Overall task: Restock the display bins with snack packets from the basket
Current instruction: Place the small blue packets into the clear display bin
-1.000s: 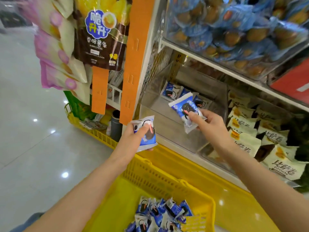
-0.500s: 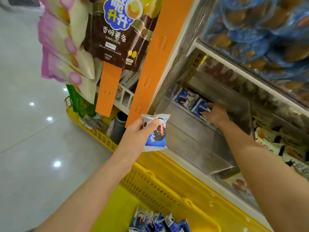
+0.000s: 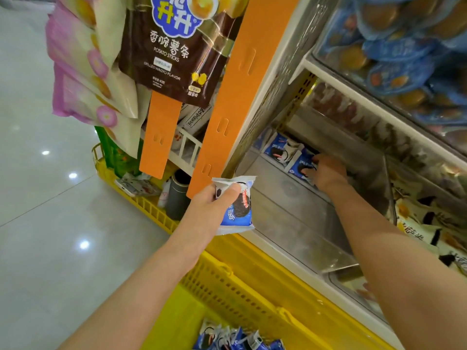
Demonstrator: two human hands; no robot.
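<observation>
Progress: early. Bin (image 3: pixel 290 223) floor mostly bare; few packets (image 3: pixel 279 150) at back only. Basket (image 3: pixel 227 274) below holds heap (image 3: pixel 235 337) not yet shelved. Judgement: most of restock left.

Right hand (image 3: pixel 328 174): deep in bin, at back row. Fingers (image 3: pixel 319 161) bent round edge of right packet (image 3: pixel 302 166), which lies just beside the others. Reads as grasp, not release.

Left hand (image 3: pixel 214 213): outside bin's front, above basket. Thumb across face of left packet (image 3: pixel 238 210), fingers behind. Firm pinch, packet upright, next to go in.

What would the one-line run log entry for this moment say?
left hand holds blue-and-white cookie packet | right hand grips matching packet deep in clear plastic bin | yellow plastic basket: more packets
</observation>
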